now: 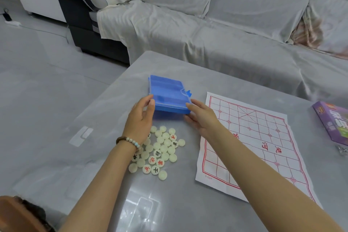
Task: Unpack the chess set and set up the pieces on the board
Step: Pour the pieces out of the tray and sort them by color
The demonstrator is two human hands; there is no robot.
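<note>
On the grey glossy table [169,203], a blue translucent plastic box [167,94] is held between both hands by its near corners. The left hand [140,118], with a beaded bracelet [130,140] on its wrist, curls its fingers round the left corner. The right hand [201,117] grips the right corner in the same way. Just before the box lies a pile of round cream chess pieces [160,150], some showing red or black characters. Right of them, a white paper board with red lines [250,137] lies flat, and a purple cardboard box [333,120] lies at the table's right edge.
</note>
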